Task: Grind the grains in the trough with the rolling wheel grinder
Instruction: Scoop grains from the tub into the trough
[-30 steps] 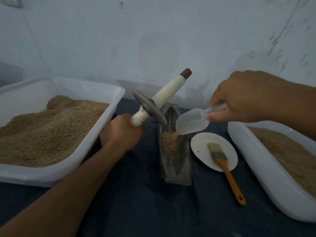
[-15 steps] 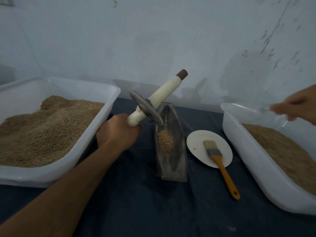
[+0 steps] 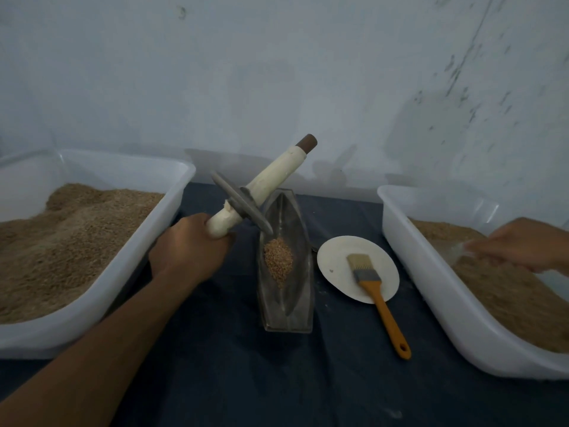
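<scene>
A boat-shaped metal trough (image 3: 288,306) stands on the dark cloth at the centre, with a small heap of brown grains (image 3: 278,259) in its middle. The rolling wheel grinder (image 3: 271,183), a grey disc on a long white handle, is tilted above the trough's far end. My left hand (image 3: 187,248) grips the handle's near end. My right hand (image 3: 523,245) is over the right tub and holds a clear plastic scoop (image 3: 455,251), which shows only as a blur.
A white tub (image 3: 129,272) heaped with grain sits at the left, and another white tub (image 3: 437,291) with grain at the right. Between trough and right tub lies a white plate (image 3: 338,272) with an orange-handled brush (image 3: 381,306) on it. A pale wall rises behind.
My right hand emptied the scoop of grains into the trough, then swung right to the right tub and lowered toward its grain. The left hand kept the grinder tilted above the trough.
</scene>
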Available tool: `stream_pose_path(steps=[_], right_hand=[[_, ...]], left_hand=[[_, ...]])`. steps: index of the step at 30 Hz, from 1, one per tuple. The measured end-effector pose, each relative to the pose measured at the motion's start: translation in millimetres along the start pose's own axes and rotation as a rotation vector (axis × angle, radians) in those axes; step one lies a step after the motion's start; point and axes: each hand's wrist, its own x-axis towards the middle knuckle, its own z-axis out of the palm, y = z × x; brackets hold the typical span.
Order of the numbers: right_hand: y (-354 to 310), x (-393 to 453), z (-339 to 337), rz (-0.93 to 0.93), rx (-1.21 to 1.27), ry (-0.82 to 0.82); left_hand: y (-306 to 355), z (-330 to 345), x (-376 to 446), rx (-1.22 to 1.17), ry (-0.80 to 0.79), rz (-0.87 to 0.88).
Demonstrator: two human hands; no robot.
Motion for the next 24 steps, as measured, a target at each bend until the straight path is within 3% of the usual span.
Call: stream_pose_path(steps=[2,8,17,24], right_hand=[[-26,2,10,-0.015,-0.034,-0.073],[-42,20,40,-0.114,-0.065,0.008],[-40,7,38,0.037,0.376,0.058],[-31,-14,3,-0.007,0.534,0.116]], left_hand=[[0,-1,0,0.003,0.005,0.006],[0,-1,0,-0.009,-0.001,0.0],[3,-1,-3,0.003,0.013,0.019],[0,1,-2,-0.024,0.005,0.017]])
